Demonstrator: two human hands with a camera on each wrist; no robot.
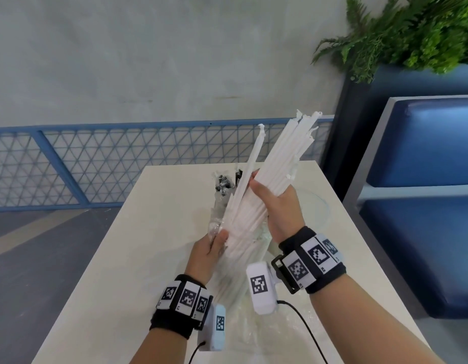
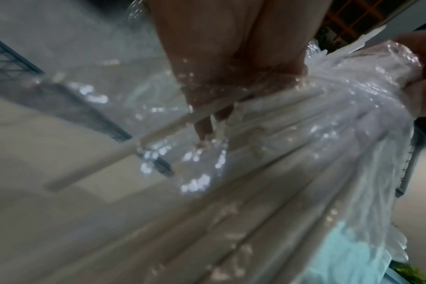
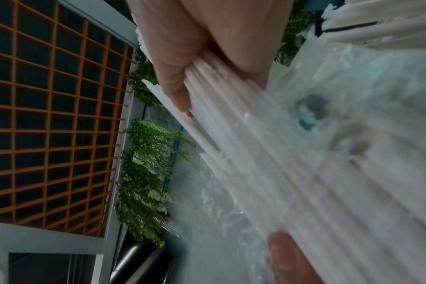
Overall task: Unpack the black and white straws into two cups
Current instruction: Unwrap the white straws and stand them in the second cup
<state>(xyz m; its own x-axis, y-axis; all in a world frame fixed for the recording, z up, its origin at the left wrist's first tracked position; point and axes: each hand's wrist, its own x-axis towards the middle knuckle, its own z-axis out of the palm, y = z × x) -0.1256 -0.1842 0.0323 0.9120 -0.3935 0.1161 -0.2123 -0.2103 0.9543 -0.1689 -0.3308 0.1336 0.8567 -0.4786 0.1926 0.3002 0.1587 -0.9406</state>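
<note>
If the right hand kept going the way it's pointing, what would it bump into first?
The right hand grips the white straws and points up and away over the table. Probably the black straws just beyond its fingertips, though depth is unclear.

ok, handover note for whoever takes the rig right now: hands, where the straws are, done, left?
Right hand: grips the bundle of white straws, its upper part clear of the plastic wrap and tilted up to the right.
Left hand: holds the wrap around the bundle's lower end.
Black straws: behind the bundle on the table, in clear wrap as far as can be told.
A clear glass vessel sits right of the hands; cups not clearly seen.
Done: white straws partly out of the wrap.
Left: free the white straws, cup them, then unpack and cup the black ones.
</note>
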